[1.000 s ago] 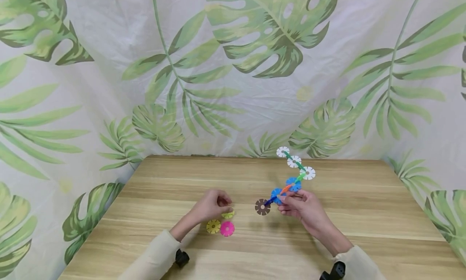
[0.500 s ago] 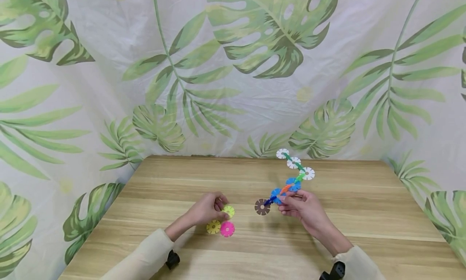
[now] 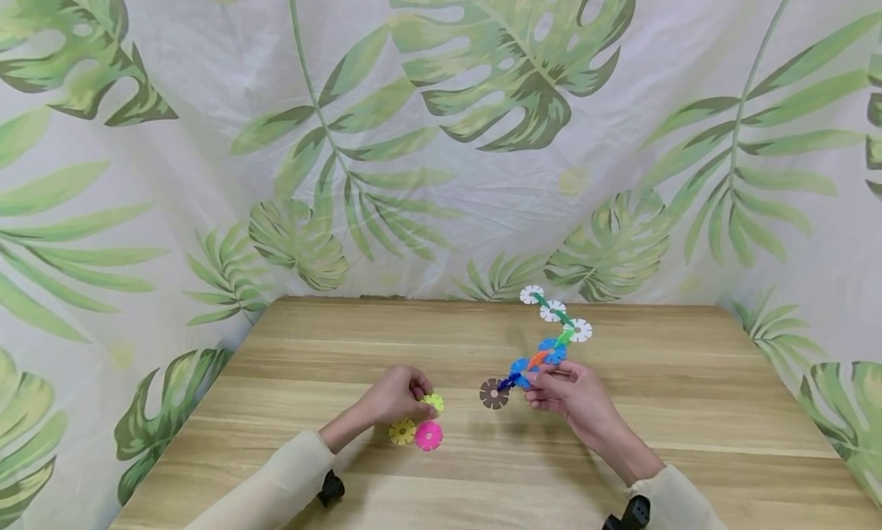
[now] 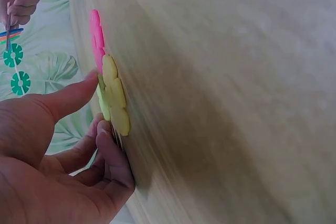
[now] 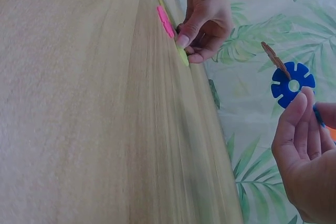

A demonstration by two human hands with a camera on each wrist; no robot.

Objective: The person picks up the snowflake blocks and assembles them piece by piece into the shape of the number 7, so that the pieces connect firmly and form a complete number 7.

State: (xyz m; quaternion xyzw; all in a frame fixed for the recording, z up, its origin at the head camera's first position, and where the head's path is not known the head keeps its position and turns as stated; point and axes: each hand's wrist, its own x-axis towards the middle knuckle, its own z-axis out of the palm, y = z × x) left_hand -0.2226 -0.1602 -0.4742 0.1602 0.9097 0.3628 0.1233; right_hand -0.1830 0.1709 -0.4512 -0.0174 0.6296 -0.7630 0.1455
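My left hand (image 3: 400,397) pinches a yellow-green snowflake disc (image 3: 435,401) between thumb and fingertips, low at the tabletop. Right beside it lie a darker yellow disc (image 3: 403,431) and a pink disc (image 3: 429,436). In the left wrist view the yellow disc (image 4: 116,98) partly hides the yellow-green one. My right hand (image 3: 573,400) holds a zigzag chain of slotted discs above the table by a blue disc (image 3: 521,373). A brown disc (image 3: 494,394) ends the chain on the left, joined by a dark blue disc (image 5: 292,85). Orange, green and white discs (image 3: 577,330) run up the other way.
The wooden table (image 3: 331,338) spreads under both hands, its far edge against a leaf-patterned cloth (image 3: 441,208). Black wrist cameras (image 3: 331,488) sit on both sleeves (image 3: 678,503).
My left fingers have drawn back slightly to the left, so more of the yellow-green disc shows. The right hand and its chain stay nearly in place, the top end dipping a little.
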